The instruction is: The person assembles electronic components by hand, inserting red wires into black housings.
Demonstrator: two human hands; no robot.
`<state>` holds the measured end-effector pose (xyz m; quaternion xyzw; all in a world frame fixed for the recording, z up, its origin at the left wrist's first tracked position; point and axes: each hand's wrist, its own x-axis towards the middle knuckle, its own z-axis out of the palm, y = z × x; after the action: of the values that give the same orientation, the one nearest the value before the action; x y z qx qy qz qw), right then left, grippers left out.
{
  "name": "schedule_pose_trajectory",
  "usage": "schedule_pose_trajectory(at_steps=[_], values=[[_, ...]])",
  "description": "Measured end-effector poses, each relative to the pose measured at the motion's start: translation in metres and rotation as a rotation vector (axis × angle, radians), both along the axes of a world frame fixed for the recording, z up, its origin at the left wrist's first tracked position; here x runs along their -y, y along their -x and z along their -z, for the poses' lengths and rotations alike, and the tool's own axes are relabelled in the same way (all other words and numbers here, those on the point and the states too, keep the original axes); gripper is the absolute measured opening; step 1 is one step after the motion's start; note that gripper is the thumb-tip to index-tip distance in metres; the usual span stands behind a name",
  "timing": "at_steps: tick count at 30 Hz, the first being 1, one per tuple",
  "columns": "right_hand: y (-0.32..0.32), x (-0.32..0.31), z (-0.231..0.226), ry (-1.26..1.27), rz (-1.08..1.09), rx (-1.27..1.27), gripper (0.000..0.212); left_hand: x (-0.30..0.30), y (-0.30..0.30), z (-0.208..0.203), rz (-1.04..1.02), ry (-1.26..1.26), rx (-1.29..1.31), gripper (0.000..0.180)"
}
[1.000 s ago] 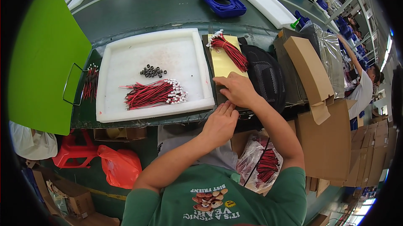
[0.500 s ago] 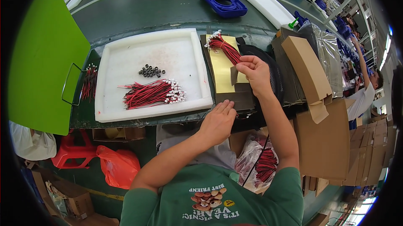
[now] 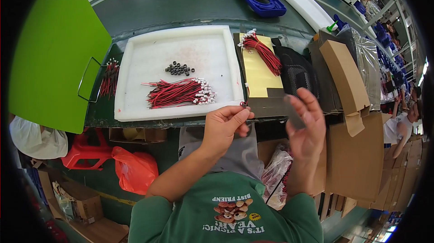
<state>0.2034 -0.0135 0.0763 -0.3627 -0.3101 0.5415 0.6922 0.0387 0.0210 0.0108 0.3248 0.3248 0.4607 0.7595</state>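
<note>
My left hand (image 3: pixel 224 123) pinches a small dark red wire piece (image 3: pixel 244 104) between thumb and fingertips at the near edge of the white foam tray (image 3: pixel 135 62). My right hand (image 3: pixel 306 123) is raised to its right with fingers spread and blurred. A greyish translucent patch lies over its thumb side; I cannot tell if it is held. On the tray lie a bundle of red wires with white connectors (image 3: pixel 178 93) and a small heap of black rings (image 3: pixel 179 68). Beside the tray, a yellow sheet (image 3: pixel 257 73) carries another red wire bundle (image 3: pixel 264 53).
A green board (image 3: pixel 49 53) stands at the left, with dark red wires (image 3: pixel 108 78) by it. Black mesh bag (image 3: pixel 294 69) and cardboard boxes (image 3: pixel 348 76) crowd the right. A blue plastic part (image 3: pixel 261 2) lies farther back. Another person (image 3: pixel 402 121) works at the right.
My right hand reached out to the yellow sheet and has come back toward me, fingers spread. My left hand stayed at the tray's near edge, holding the wire piece.
</note>
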Motion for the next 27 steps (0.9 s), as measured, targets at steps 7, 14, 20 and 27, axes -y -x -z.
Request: schedule_pose_trajectory(at_steps=[7,14,20,27], values=[[0.03,0.022,0.028,-0.157,-0.21,-0.209,0.069,0.008,0.003,0.002,-0.052,0.066,0.134,0.022],[0.045,0.023,0.039,-0.165,-0.17,-0.148,0.08,0.013,0.01,-0.006,0.033,0.069,0.143,0.031],[0.052,0.03,0.041,-0.13,-0.139,-0.025,0.08,0.012,0.012,-0.014,0.005,0.162,0.21,0.034],[0.053,0.035,0.052,-0.115,-0.133,0.021,0.074,0.008,0.015,-0.007,0.038,0.168,0.203,0.033]])
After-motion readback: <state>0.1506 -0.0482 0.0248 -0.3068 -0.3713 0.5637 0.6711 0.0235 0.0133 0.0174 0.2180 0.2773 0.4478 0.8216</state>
